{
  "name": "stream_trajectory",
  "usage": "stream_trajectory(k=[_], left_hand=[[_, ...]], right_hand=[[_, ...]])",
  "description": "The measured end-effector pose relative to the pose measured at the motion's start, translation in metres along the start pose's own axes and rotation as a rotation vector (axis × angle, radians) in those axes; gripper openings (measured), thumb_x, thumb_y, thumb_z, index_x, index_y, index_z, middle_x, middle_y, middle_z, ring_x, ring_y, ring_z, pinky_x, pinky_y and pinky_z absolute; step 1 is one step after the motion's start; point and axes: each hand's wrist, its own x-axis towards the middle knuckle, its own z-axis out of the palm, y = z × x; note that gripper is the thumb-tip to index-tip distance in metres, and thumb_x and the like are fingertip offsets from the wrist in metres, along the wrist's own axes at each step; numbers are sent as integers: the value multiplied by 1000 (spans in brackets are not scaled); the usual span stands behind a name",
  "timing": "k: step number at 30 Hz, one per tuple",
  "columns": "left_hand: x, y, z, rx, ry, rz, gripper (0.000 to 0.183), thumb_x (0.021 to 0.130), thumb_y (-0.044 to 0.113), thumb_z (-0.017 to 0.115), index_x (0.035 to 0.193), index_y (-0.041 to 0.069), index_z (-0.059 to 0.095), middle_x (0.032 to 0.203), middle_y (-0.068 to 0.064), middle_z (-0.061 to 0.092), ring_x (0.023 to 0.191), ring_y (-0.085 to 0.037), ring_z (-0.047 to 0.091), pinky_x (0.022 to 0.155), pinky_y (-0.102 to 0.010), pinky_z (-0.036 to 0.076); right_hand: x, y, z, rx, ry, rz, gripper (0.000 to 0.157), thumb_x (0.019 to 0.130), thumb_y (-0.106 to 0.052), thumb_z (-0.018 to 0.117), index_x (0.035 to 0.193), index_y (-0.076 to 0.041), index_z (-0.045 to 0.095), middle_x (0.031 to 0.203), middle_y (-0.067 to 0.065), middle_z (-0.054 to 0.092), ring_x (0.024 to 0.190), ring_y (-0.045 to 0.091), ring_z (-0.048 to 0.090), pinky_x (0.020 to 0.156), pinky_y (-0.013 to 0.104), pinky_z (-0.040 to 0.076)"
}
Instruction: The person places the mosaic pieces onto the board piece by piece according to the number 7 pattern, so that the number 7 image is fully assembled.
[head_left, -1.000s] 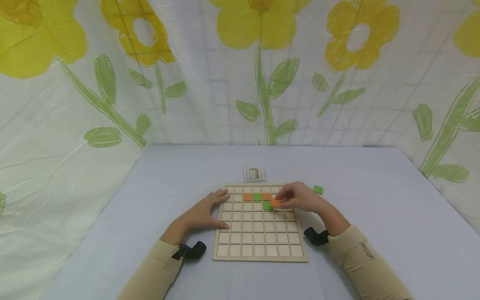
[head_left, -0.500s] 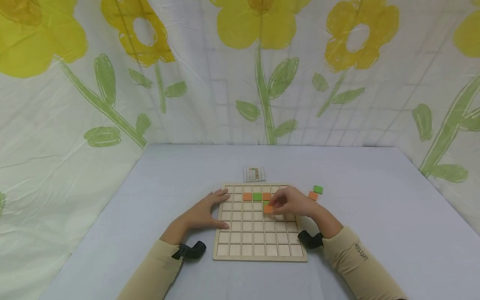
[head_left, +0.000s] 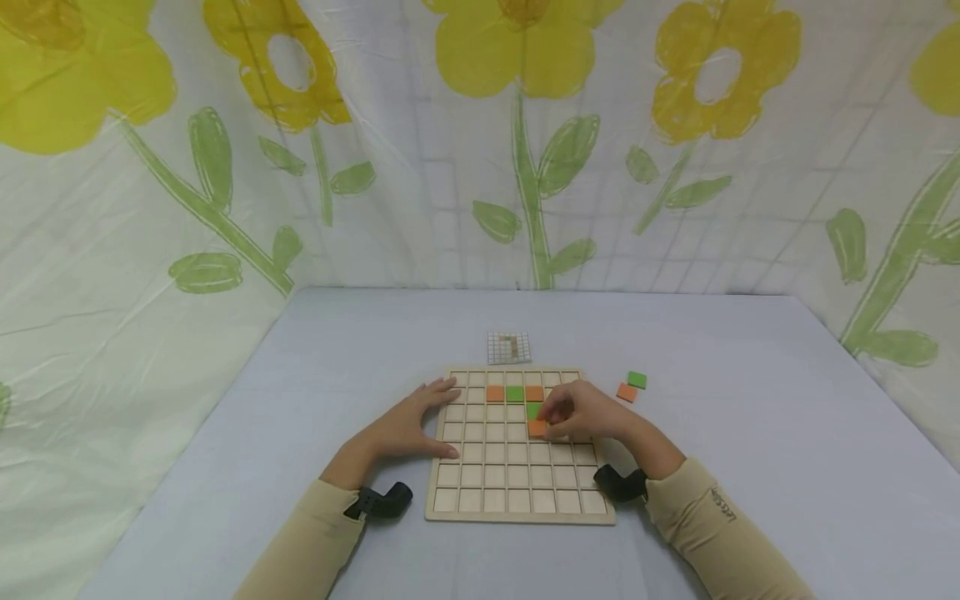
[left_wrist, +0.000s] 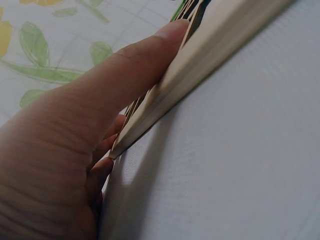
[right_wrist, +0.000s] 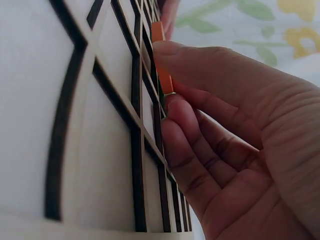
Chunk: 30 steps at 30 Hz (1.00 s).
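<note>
A wooden grid board (head_left: 495, 481) lies on the table. My right hand (head_left: 588, 414) pinches an orange square tile (head_left: 536, 428) by its right side, at the cell just below a green tile (head_left: 533, 410). The right wrist view has the thumb on this orange tile (right_wrist: 165, 75), which stands slightly tilted at the grid. Above, a row on the board holds an orange tile (head_left: 495, 393), a green tile (head_left: 513, 393) and another orange tile (head_left: 533, 392). My left hand (head_left: 401, 425) rests spread along the board's left edge, thumb on the rim in the left wrist view.
Behind the board lies a small card (head_left: 508, 347) printed with a grid pattern. To the right on the table are a loose green tile (head_left: 637, 380) and a loose orange tile (head_left: 627, 392). A flower-printed curtain (head_left: 420, 167) hangs beyond the table's far edge.
My right hand has carried the orange tile left and down to the cell below the green one. The loose orange tile at right has come into sight. The left hand stays put.
</note>
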Motion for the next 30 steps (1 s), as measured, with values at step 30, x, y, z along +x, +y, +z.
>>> stream_trajectory(k=[30], left_hand=[[0,0,0,-5,-3,3,96,62,56,79,141,19,41,155,5,24,146,-24,11,118,-51,12]], right_hand=[[-12,8,-37,-58,113,74,28,77,-16,75,101,-1,69,97,11,66,82,13,58,70,23,52]])
